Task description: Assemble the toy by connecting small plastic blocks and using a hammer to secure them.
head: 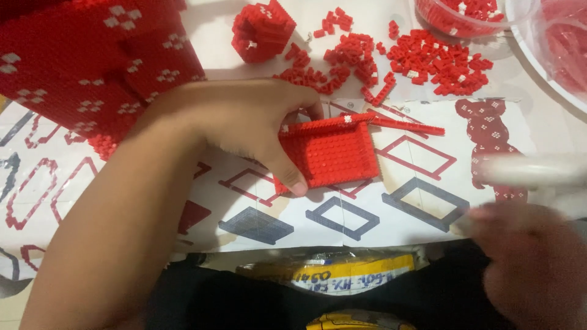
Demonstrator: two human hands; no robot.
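- My left hand (244, 122) was clamped on a flat red brick panel (333, 153), thumb on its near-left corner and fingers curled over its far edge. The panel lay near the middle of the tabletop on a printed instruction sheet (367, 214).
- My right hand (532, 263) was a blur at the near-right corner. It seemed to hold a pale, blurred tool (532, 170), but I could not tell whether it was closed.
- A thin red brick strip (397, 125) stuck out from the panel's far-right corner. I judged that a push from my thumb could snap it off, since only its end seemed joined.
- Loose red bricks (428, 61) lay scattered toward the far edge, near a clear tub (465, 24). A careless sweep of my right hand could scatter them.
- A big red brick model (92, 61) filled the far-left corner, with a small red block (263, 30) at the far edge.
- The sheet showed red and grey outlined rectangles and a red figure at its right edge.
- A yellow package with a white handwritten label (342, 275) sat at the near edge.
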